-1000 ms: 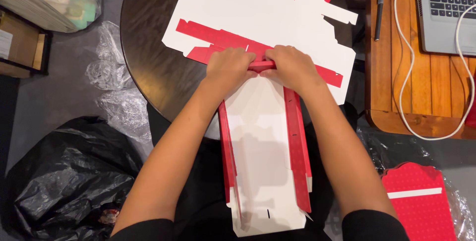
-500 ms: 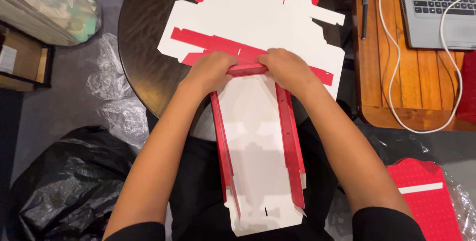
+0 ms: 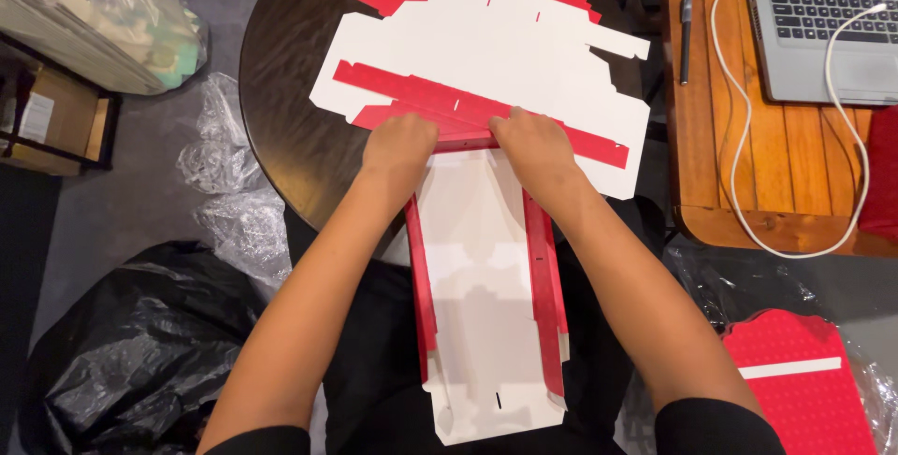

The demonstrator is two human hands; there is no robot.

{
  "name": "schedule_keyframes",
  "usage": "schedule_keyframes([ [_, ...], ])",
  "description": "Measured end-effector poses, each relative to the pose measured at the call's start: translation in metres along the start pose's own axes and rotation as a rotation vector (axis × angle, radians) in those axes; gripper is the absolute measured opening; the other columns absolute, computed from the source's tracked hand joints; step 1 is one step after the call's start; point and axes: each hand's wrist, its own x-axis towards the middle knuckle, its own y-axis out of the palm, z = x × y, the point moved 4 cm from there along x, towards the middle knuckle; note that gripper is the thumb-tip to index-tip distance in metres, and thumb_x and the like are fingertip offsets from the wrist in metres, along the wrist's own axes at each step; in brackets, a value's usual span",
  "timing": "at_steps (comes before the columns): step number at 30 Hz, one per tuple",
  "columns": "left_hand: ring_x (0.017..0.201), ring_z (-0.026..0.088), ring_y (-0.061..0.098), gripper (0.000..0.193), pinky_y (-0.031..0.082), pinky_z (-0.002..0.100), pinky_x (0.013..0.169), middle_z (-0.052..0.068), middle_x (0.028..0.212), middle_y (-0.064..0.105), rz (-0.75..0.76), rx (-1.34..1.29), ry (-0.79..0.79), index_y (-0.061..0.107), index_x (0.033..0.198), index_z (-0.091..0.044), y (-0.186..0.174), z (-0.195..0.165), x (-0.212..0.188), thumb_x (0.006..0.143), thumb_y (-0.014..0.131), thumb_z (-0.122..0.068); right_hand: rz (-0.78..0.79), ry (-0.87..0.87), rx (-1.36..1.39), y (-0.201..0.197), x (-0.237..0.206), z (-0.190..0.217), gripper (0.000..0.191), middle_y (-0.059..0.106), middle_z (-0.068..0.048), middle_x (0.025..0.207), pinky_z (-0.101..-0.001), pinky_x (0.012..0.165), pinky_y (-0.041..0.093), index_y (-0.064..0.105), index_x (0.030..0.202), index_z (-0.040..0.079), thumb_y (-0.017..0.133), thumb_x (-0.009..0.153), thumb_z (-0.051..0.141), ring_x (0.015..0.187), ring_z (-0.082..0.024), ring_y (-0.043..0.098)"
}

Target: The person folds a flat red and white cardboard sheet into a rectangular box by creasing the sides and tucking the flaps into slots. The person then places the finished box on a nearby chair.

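— Where's the box blank (image 3: 486,277)?

— Half on the round worktop (image 3: 281,128), its tail toward six o'clock. I have my left hand (image 3: 400,146) and right hand (image 3: 535,144) with fingers clamped on its red fold.

— Advice?

— I'd press evenly, both thumbs along the crease.

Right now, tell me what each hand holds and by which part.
Both the left hand and the right hand press on the red-and-white cardboard box blank at its far end, along the red fold.

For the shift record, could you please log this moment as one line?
left hand: pressing box blank fold | right hand: pressing same fold | blank: side flaps raised, over lap | round table: flat blanks
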Motion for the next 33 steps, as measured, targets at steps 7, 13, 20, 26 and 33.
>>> schedule_keyframes([
  [7, 0.089, 0.039, 0.071, 0.016, 0.059, 0.046, 0.072, 0.020, 0.089, 0.071, 0.015, -0.019, -0.001, 0.070, 0.085, -0.003, 0.003, -0.001, -0.001, 0.072, 0.069, 0.007, 0.003, 0.035, 0.071, 0.001, -0.004, -0.002, 0.023, 0.063, -0.019, 0.094, -0.0490, 0.071, 0.054, 0.067, 0.104, 0.001, 0.059, 0.085, -0.008, 0.085, -0.039, 0.067],
  [13, 0.088, 0.043, 0.069, 0.016, 0.057, 0.049, 0.072, 0.023, 0.090, 0.069, -0.110, -0.133, -0.100, 0.068, 0.086, -0.001, 0.007, 0.002, -0.012, 0.073, 0.065, 0.008, -0.045, 0.081, 0.209, -0.001, -0.010, -0.006, 0.031, 0.062, -0.022, 0.099, -0.0500, 0.073, 0.053, 0.067, 0.112, 0.001, 0.055, 0.085, -0.010, 0.090, -0.041, 0.065],
  [20, 0.087, 0.048, 0.066, 0.009, 0.054, 0.056, 0.074, 0.025, 0.091, 0.068, -0.172, -0.311, -0.211, 0.066, 0.089, 0.000, 0.010, 0.015, -0.021, 0.080, 0.065, 0.001, -0.036, 0.220, 0.373, -0.003, -0.016, -0.014, 0.033, 0.063, -0.020, 0.099, -0.0478, 0.078, 0.054, 0.067, 0.111, 0.002, 0.066, 0.080, -0.006, 0.093, -0.038, 0.066],
  [26, 0.085, 0.047, 0.066, 0.012, 0.053, 0.055, 0.073, 0.023, 0.092, 0.068, -0.179, -0.346, -0.245, 0.066, 0.091, 0.000, 0.008, 0.022, -0.029, 0.082, 0.069, -0.008, -0.137, 0.338, 0.697, -0.013, -0.024, -0.026, 0.054, 0.070, -0.020, 0.103, -0.0445, 0.080, 0.055, 0.061, 0.127, 0.005, 0.073, 0.074, -0.002, 0.094, -0.036, 0.070],
  [33, 0.086, 0.043, 0.067, 0.032, 0.052, 0.055, 0.073, 0.020, 0.089, 0.071, -0.071, -0.405, -0.118, 0.067, 0.109, -0.005, -0.001, 0.000, -0.016, 0.082, 0.074, -0.019, -0.151, 0.229, 0.718, -0.048, -0.015, 0.005, 0.049, 0.073, -0.022, 0.095, -0.0432, 0.081, 0.055, 0.061, 0.137, 0.007, 0.068, 0.089, 0.001, 0.085, -0.039, 0.072],
])
